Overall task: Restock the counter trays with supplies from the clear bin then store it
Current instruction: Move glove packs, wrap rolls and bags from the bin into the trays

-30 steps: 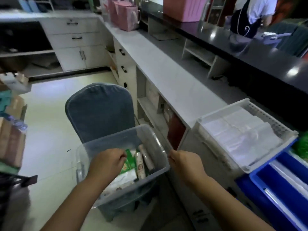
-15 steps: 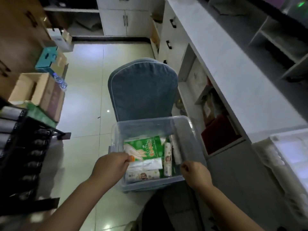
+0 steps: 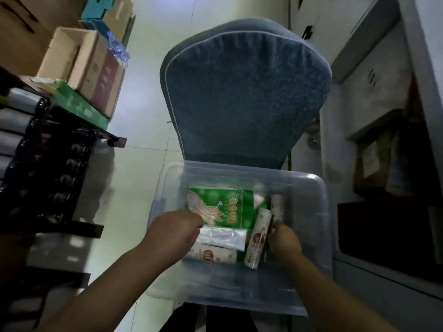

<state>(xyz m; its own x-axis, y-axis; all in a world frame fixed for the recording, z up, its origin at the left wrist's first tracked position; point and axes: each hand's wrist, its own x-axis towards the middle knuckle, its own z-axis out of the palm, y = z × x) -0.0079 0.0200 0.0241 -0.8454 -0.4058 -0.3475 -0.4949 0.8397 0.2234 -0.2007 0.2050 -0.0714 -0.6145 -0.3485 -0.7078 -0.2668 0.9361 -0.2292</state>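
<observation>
Bin: I see the clear bin (image 3: 321, 224) just on the near side of the blue chair back (image 3: 239, 92).
Contents: a green glove pack (image 3: 225, 207) on the far side; nearer, a silvery packet (image 3: 223, 238) and paper-wrapped rolls (image 3: 257, 238).
Left hand (image 3: 173, 233): inside the bin, curled over the packet's left end. I cannot tell if it grips.
Right hand (image 3: 284, 239): curled at the right of the rolls. I cannot tell if it grasps anything.

The clear bin (image 3: 309, 212) is logged as smooth, translucent plastic. The chair cover (image 3: 244, 97) is recorded as coarse, matt blue cloth. The floor (image 3: 148, 68) is noted as glossy tile; the boxes (image 3: 88, 68), matt cardboard.
</observation>
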